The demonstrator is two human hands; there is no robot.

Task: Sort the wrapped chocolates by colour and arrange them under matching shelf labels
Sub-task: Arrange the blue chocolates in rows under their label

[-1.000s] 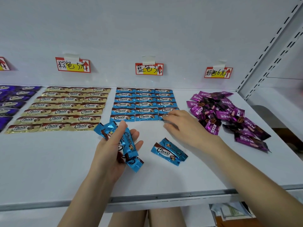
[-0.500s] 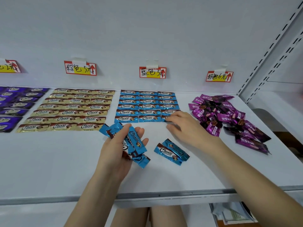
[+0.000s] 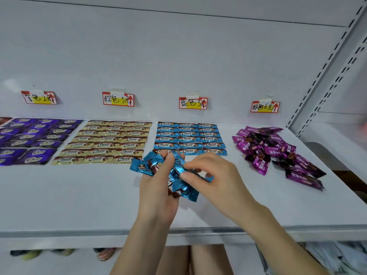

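Near the front of the white shelf [image 3: 79, 195], the left hand [image 3: 156, 195] grips a fan of shiny blue foil-wrapped chocolates [image 3: 142, 168] while the right hand [image 3: 218, 179] pinches one of them. Pulling it free could drag slick neighbours loose, scattering them into the tidy blue rows [image 3: 188, 138] farther back under the red-bordered paper label [image 3: 193, 103].
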